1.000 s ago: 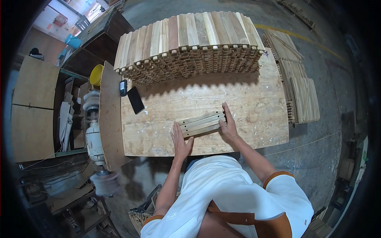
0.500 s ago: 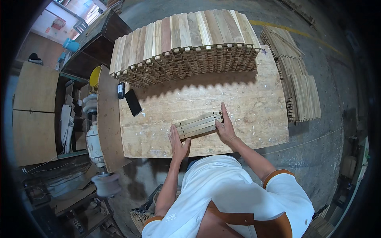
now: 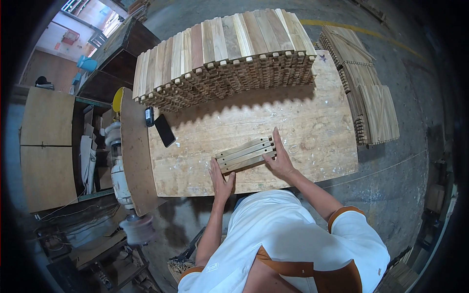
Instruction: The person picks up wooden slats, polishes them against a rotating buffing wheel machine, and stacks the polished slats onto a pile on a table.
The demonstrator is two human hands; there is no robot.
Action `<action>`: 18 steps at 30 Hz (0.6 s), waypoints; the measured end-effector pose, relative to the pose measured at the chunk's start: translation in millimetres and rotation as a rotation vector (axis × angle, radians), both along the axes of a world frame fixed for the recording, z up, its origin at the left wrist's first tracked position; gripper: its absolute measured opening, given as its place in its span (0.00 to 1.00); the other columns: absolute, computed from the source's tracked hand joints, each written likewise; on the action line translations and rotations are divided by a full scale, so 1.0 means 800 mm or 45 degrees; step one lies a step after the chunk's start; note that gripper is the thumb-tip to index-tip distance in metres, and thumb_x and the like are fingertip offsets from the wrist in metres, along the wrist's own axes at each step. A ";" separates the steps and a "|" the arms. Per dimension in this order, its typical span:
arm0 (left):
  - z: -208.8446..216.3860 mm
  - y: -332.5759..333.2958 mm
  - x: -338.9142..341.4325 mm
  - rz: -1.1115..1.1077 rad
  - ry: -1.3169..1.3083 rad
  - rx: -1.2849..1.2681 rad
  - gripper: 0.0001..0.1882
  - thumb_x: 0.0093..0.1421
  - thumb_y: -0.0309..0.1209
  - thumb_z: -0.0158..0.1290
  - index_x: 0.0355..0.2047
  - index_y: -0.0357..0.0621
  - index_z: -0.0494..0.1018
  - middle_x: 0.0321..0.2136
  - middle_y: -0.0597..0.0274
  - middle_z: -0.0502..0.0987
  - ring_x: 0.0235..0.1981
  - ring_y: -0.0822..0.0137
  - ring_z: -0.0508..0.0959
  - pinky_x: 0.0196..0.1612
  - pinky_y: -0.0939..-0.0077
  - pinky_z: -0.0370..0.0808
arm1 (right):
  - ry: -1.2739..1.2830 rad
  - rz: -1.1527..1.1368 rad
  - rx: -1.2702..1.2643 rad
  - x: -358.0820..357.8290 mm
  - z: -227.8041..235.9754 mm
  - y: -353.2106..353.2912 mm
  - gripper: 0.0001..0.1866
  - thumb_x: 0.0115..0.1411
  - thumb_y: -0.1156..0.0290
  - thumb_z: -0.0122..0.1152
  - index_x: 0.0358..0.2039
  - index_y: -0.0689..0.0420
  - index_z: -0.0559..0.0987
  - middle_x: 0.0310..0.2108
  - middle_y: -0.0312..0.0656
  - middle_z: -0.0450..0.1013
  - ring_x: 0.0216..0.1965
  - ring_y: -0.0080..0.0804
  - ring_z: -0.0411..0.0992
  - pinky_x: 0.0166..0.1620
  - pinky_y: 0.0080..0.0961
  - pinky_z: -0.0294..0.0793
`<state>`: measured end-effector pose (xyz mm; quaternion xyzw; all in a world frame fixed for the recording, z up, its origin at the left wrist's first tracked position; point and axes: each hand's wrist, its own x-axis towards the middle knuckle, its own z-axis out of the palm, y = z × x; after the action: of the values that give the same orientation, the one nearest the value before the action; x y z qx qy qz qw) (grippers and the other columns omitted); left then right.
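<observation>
A small stack of wooden slats (image 3: pixel 244 152), with dark round holes near both ends, lies at a slant near the front of the wooden table. My left hand (image 3: pixel 221 177) presses against the left end, its fingers along the end and its thumb at the near edge. At the other end, my right hand (image 3: pixel 281 158) grips the slats, with straight fingers along the end and the thumb over the near corner. Together the hands clasp the stack between them. The slats' ends on the right look slightly uneven.
A tall pile of slats (image 3: pixel 222 41) spans the table's far side. On the left lie a black phone (image 3: pixel 164 130) and a small dark device (image 3: pixel 149 117). A machine with wheels (image 3: pixel 119 178) stands beyond the left edge. More stacked slats (image 3: pixel 378 115) sit on the right.
The whole view has shifted and turned slightly. Both hands stay at the ends of the slats, with the right thumb a little lower along the near edge.
</observation>
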<state>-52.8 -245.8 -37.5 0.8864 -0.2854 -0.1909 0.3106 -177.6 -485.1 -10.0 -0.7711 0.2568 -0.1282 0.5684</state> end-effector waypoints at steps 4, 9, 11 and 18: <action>0.029 0.021 -0.021 0.232 -0.015 -0.203 0.45 0.59 0.33 0.57 0.69 0.34 0.43 0.70 0.41 0.45 0.71 0.49 0.46 0.70 0.59 0.43 | -0.050 0.179 -0.472 0.012 0.020 -0.012 0.49 0.54 0.59 0.64 0.69 0.59 0.49 0.71 0.58 0.41 0.72 0.52 0.38 0.71 0.48 0.35; 0.100 0.100 -0.089 0.538 0.225 -0.223 0.21 0.63 0.31 0.56 0.53 0.29 0.71 0.25 0.63 0.76 0.24 0.75 0.73 0.30 0.78 0.73 | -0.097 0.720 -0.668 0.052 0.028 -0.016 0.37 0.50 0.64 0.65 0.62 0.53 0.65 0.58 0.54 0.61 0.64 0.54 0.54 0.69 0.56 0.39; 0.124 0.142 -0.123 0.618 0.638 -0.048 0.20 0.64 0.31 0.54 0.52 0.28 0.71 0.27 0.62 0.76 0.26 0.77 0.72 0.30 0.80 0.72 | -0.076 0.814 -0.678 0.062 0.026 -0.016 0.35 0.49 0.67 0.64 0.60 0.55 0.66 0.52 0.53 0.64 0.60 0.53 0.59 0.69 0.56 0.42; 0.116 0.182 -0.152 0.687 0.690 -0.041 0.21 0.66 0.32 0.53 0.53 0.28 0.70 0.28 0.61 0.77 0.28 0.76 0.74 0.30 0.79 0.72 | -0.122 0.924 -0.636 0.059 0.018 -0.021 0.33 0.50 0.73 0.58 0.59 0.59 0.66 0.50 0.56 0.63 0.55 0.55 0.60 0.59 0.46 0.61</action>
<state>-174.3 -100.2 55.4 0.8421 0.0478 -0.3251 0.4277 -130.7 -501.8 4.5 -0.9182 -0.0959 -0.0140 0.3840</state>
